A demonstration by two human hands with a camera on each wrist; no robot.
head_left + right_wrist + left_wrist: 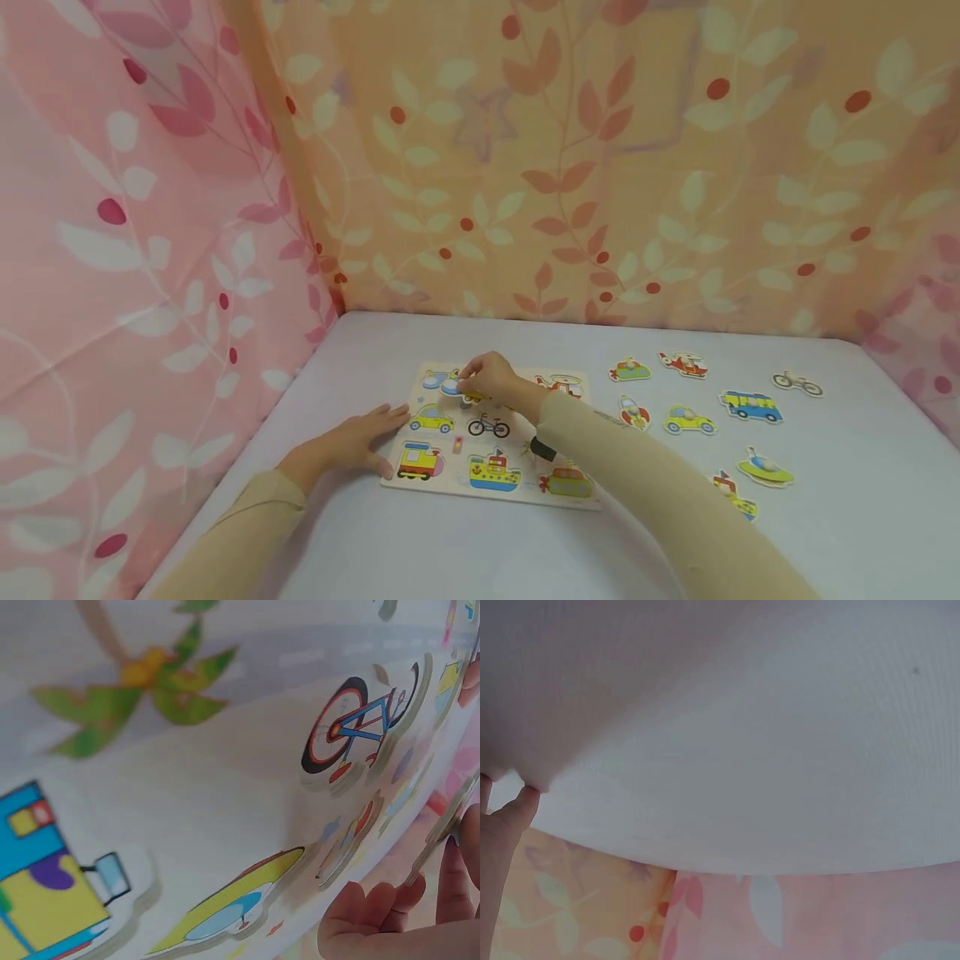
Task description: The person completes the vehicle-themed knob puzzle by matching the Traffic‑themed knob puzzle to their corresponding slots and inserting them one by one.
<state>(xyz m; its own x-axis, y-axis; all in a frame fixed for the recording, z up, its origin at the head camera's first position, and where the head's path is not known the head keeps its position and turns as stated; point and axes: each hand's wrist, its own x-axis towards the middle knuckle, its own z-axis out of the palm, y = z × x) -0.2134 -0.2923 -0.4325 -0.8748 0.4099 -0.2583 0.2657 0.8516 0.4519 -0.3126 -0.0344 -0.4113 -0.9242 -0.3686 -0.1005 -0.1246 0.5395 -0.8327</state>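
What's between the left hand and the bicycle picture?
In the head view, the yellow car picture on the puzzle board lies between the left hand and the bicycle picture.

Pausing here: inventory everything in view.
Table: 1, white, below
Floral cloth: count unclear, orange behind, pink at sides
Puzzle board: 1, pale with pictures, on table
Held piece: 1, partly blue, above board
Submarine piece: 1, green-yellow, right of board
Helicopter piece: 1, red, beside submarine
Rocket piece: 1, red-white, nearer than submarine
Car piece: 1, yellow, right of rocket
Bus piece: 1, blue-yellow, right of car
Bicycle piece: 1, grey, rightmost
UFO piece: 1, green-yellow, nearer than bus
Ship piece: 1, yellow-red, nearest, partly hidden
Dark object: 1, black, board's right part, unidentified
Left hand: 1, bare, at board's left edge
Right hand: 1, bare, pinching held piece
Sleeves: 2, beige, both arms
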